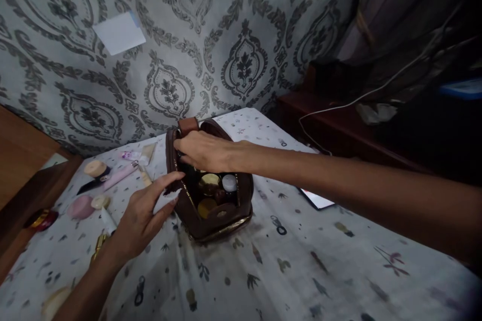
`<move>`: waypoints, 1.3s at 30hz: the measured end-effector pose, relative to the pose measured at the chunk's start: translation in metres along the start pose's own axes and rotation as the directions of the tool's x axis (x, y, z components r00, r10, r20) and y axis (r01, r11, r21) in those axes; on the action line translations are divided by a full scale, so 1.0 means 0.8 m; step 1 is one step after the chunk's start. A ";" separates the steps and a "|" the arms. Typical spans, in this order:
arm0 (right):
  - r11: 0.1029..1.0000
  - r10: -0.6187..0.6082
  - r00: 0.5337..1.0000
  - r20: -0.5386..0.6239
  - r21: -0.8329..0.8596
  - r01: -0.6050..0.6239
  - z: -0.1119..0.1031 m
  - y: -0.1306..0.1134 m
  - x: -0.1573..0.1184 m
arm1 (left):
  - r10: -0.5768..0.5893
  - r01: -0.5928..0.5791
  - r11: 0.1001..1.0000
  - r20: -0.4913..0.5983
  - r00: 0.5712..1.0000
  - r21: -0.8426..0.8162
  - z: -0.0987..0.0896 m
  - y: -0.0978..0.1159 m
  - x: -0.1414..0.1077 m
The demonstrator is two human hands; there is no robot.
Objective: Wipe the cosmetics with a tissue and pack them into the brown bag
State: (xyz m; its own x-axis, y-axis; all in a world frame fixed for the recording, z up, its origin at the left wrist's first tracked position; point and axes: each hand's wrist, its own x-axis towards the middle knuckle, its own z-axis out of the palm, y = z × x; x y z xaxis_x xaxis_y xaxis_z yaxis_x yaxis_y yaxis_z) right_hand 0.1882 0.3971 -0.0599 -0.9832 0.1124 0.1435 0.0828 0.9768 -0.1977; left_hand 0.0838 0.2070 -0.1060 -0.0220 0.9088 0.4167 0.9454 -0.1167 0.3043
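A brown zip cosmetic bag [246, 205] stands unzipped on the bed sheet. Several round lids and jars show inside, among them a gold lid [210, 184] and a whitish lid [229, 183]. My right hand [205, 151] reaches into the far left part of the bag, fingers bent downward; their tips are hidden, so whatever they touch cannot be seen. My left hand [145, 213] grips the bag's left side, index finger on the zip edge and thumb lower against the outside.
Left of the bag lie a pink tube-like item [121, 175], a cream-capped jar [96, 168], a pink rounded item [81, 207], a white tube [108, 220] and a red-and-gold jar [41, 219]. A flat dark-edged object [318, 200] lies beneath my right forearm. Patterned wall [244, 60] rises behind.
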 end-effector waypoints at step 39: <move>0.973 -0.228 0.973 -0.024 0.033 0.229 -0.015 0.020 -0.023 | -0.207 0.205 0.975 -0.006 0.978 -0.088 0.007 0.009 -0.025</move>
State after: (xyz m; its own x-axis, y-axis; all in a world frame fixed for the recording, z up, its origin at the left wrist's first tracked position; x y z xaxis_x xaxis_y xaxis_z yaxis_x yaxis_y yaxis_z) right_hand 0.2095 0.4130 -0.0540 -0.9720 -0.1093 0.2079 -0.1501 0.9699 -0.1915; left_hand 0.0925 0.1901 -0.1171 -0.2190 0.9107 0.3501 0.8885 0.0379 0.4573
